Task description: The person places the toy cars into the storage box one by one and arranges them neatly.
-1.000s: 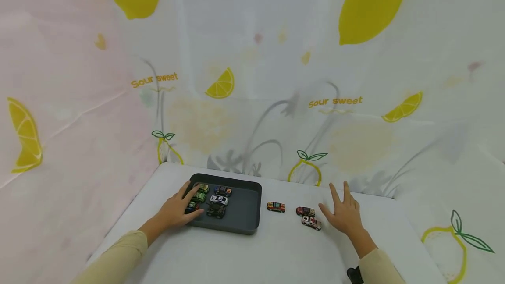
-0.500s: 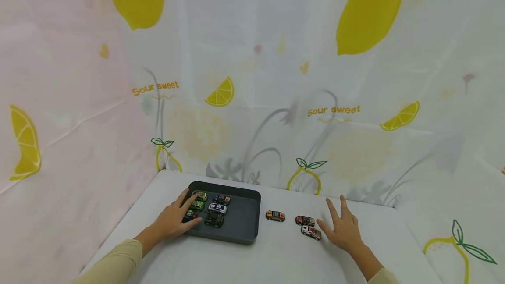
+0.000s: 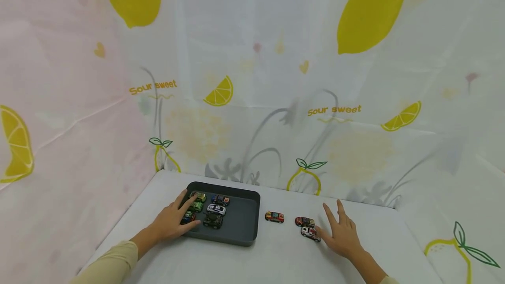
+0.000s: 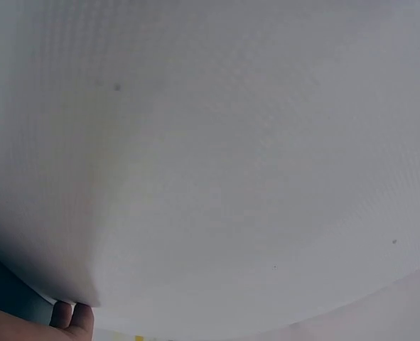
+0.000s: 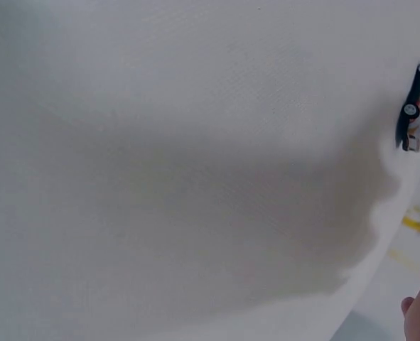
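Head view, and here I am with my right hand (image 3: 341,233) up beside a small white toy car with red markings (image 3: 311,233), fingers spread and holding nothing, thumb tip right at the car's near-right end. That gap is what matters, I'd judge: the car lies to the left of my thumb and slightly towards me, its long axis slanting from far left to near right, so my thumb comes at an end and not a flank. Touching? I can't tell from up here; in the right wrist view the car sits at the edge of the picture, well clear of the two fingertips (image 5: 407,305) showing below it. A dark red-and-black toy car (image 3: 305,221) is tucked just behind the white one, and a red-and-yellow toy car (image 3: 274,217) sits alone further left, beside a dark grey rectangular tray (image 3: 242,218). Right hand is clearly the nearer; my left hand (image 3: 169,221) is across at the tray's left side, fingers splayed over the rim, thumb reaching in near a black toy car (image 3: 213,220), and whether it presses anything I can't say. Against half a second ago, the right thumb has dropped from level with the dark car down to the white one; the cars haven't budged, and the left hand looks the same on the tray.
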A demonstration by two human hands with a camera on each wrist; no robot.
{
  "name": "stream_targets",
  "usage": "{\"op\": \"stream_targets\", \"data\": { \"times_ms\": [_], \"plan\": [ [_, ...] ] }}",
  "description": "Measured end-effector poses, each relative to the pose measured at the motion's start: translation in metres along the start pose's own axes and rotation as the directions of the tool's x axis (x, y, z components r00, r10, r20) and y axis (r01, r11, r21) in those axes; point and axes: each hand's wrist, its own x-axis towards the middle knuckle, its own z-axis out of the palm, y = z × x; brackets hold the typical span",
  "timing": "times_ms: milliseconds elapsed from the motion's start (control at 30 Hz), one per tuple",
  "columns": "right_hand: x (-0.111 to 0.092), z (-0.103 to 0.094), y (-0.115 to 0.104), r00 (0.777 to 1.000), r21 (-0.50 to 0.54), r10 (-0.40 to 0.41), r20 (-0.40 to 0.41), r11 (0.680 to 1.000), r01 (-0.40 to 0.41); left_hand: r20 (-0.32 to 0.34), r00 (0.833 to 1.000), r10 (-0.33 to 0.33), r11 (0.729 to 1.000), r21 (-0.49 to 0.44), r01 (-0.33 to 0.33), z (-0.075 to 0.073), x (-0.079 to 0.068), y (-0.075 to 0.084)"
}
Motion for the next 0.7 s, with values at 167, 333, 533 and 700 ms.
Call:
{"op": "stream_targets", "data": {
  "times_ms": [167, 333, 533, 700],
  "plan": [
    [-0.003, 0.002, 0.0, 1.0, 0.001, -0.016, -0.003, 1.0, 0.016, 0.002, 1.0, 0.001, 1.0, -0.007, -0.001, -0.001, 0.001, 0.001],
    [-0.004, 0.004, 0.0, 1.0, 0.012, -0.03, 0.001, 0.999, 0.03, 0.008, 1.0, -0.006, 1.0, 0.005, 0.006, -0.001, 0.002, 0.001],
    [-0.003, 0.01, -0.005, 0.998, 0.015, -0.067, -0.01, 0.998, 0.067, -0.009, 1.0, -0.006, 1.0, -0.004, 0.005, -0.002, 0.006, 0.002],
    [-0.012, 0.018, -0.014, 0.995, 0.04, -0.097, -0.006, 0.994, 0.097, 0.01, 1.0, -0.014, 1.0, -0.001, 0.014, -0.001, 0.003, 0.001]
  ]
}}
